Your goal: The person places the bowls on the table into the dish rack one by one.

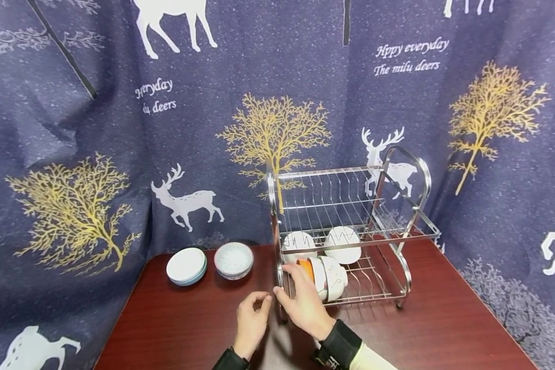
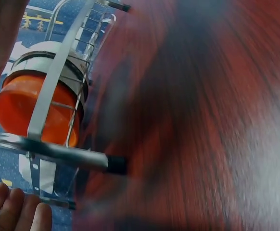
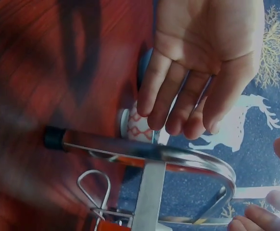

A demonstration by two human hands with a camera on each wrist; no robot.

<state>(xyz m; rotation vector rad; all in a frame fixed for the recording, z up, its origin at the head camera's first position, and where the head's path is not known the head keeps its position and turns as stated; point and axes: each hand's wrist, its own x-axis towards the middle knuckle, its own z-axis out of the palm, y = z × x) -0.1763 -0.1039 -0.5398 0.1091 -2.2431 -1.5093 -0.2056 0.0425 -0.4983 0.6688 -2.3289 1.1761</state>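
So the left hand [image 1: 252, 319] had its fingers loosely bent, nothing in them. The right hand's [image 1: 308, 309] thumb and fingers were spread beside the dish rack's [image 1: 388, 240] left end; couldn't tell if they touched it. The orange bowl [image 2: 17, 108] sat in the rack just beside those fingertips, white bowls [image 1: 344, 244] beyond, deer curtain [image 1: 305, 61] behind everything.

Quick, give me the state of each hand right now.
Left hand: open, fingers relaxed, holding nothing.
Right hand: open, at the near left end of the dish rack, holding nothing.
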